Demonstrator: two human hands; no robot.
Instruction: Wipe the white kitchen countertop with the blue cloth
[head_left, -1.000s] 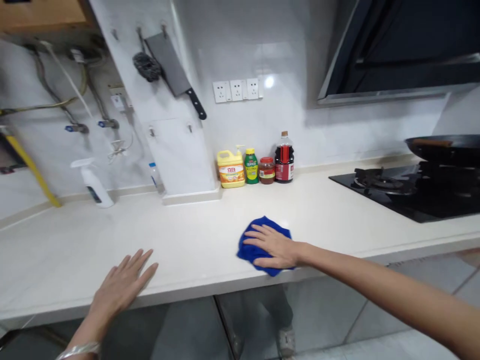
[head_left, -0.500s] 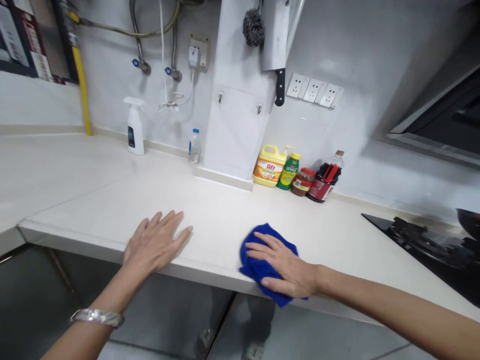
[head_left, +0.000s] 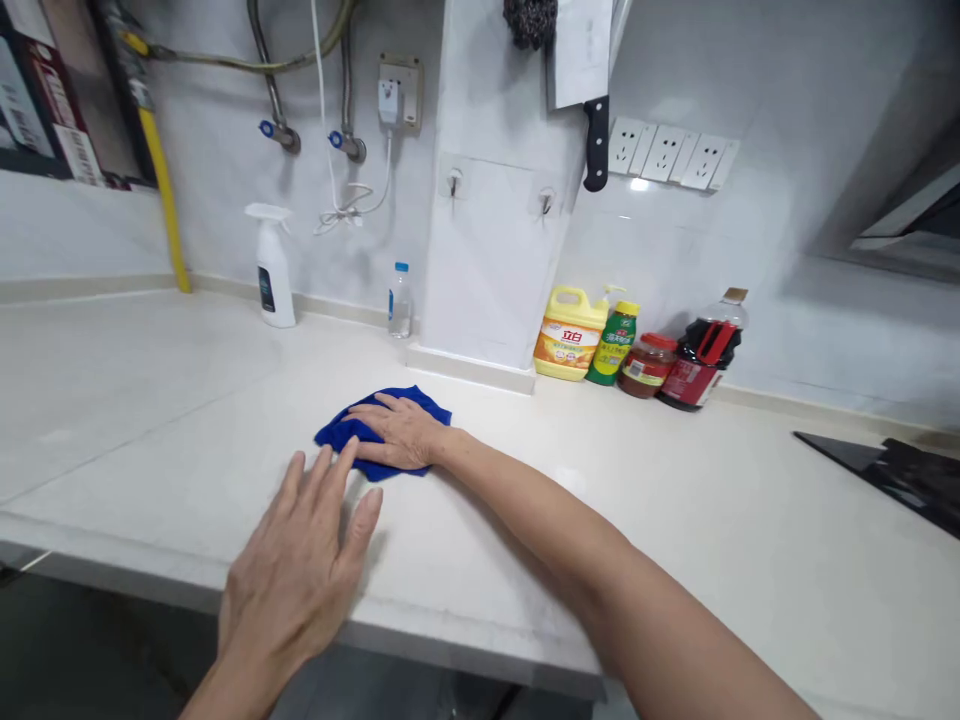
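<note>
A blue cloth (head_left: 431, 402) lies spread on the white countertop (head_left: 480, 560), left of the middle. My right hand (head_left: 401, 432) rests flat on top of it, fingers stretched out and pressing it down; part of the cloth is hidden beneath the palm. Nearer to me, my left hand (head_left: 300, 560) is over the counter close to its front edge, holding nothing, with fingers apart. Its fingertips overlap the cloth's near side in the picture; whether they touch it I cannot tell.
Along the wall stand a white spray bottle (head_left: 276, 275), a small water bottle (head_left: 400, 305), a yellow detergent jug (head_left: 570, 340), a green bottle (head_left: 613, 348), a red-lidded jar (head_left: 648, 368) and a dark sauce bottle (head_left: 697, 365). A cleaver (head_left: 585, 60) hangs above. The black stove (head_left: 885, 480) is at right.
My right hand has swept the blue cloth leftward and farther back, away from the front edge. My left hand appears lower and closer in the picture. The view has shifted somewhat.
</note>
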